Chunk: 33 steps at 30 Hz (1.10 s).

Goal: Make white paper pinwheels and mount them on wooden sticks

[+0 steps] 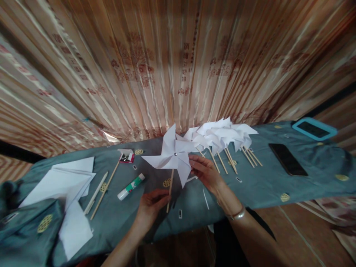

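My left hand (151, 207) pinches the thin wooden stick (170, 189) of a white paper pinwheel (172, 155), holding it upright above the blue-grey cloth on the table (261, 185). A small metal pin sits at the pinwheel's centre. My right hand (204, 171) touches the edge of the pinwheel's right blade with its fingertips, fingers lightly curled. A bracelet shows on my right wrist.
Several finished white pinwheels (222, 135) on sticks lie behind my right hand. A glue stick (130, 186), a small box of pins (126, 156), loose sticks (104, 191) and white paper sheets (59, 181) lie at left. A black phone (287, 159) and a blue-cased device (314, 129) lie right. A curtain hangs behind.
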Each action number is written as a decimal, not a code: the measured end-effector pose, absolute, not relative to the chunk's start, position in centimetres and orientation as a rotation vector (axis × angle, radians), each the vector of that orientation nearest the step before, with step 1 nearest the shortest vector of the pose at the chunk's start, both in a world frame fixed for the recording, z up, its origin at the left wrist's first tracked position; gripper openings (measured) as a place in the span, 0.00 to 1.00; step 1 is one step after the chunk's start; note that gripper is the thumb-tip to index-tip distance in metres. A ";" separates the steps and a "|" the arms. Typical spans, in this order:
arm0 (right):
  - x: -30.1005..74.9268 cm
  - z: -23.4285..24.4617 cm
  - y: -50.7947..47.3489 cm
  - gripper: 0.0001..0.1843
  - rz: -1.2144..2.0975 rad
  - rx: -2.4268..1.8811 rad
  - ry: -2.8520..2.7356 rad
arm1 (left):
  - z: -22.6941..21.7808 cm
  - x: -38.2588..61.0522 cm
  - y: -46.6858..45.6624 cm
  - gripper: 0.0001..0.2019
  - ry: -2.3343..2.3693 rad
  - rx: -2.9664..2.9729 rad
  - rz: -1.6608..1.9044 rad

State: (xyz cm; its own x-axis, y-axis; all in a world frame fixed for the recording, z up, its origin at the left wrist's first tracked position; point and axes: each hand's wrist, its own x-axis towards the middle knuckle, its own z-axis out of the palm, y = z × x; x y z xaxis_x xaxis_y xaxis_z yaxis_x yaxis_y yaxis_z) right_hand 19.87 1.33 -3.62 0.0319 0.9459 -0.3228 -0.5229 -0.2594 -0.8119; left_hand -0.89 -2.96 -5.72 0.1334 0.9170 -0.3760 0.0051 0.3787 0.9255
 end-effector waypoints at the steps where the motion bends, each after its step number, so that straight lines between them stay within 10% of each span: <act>1: 19.9 -3.6 1.3 0.19 1.544 -1.056 -0.557 | -5.7 -0.9 -3.0 0.09 1.257 0.967 0.835; 33: 14.8 -5.5 -1.0 0.13 1.673 -0.992 -0.682 | -5.1 0.4 -2.7 0.07 1.228 0.967 0.883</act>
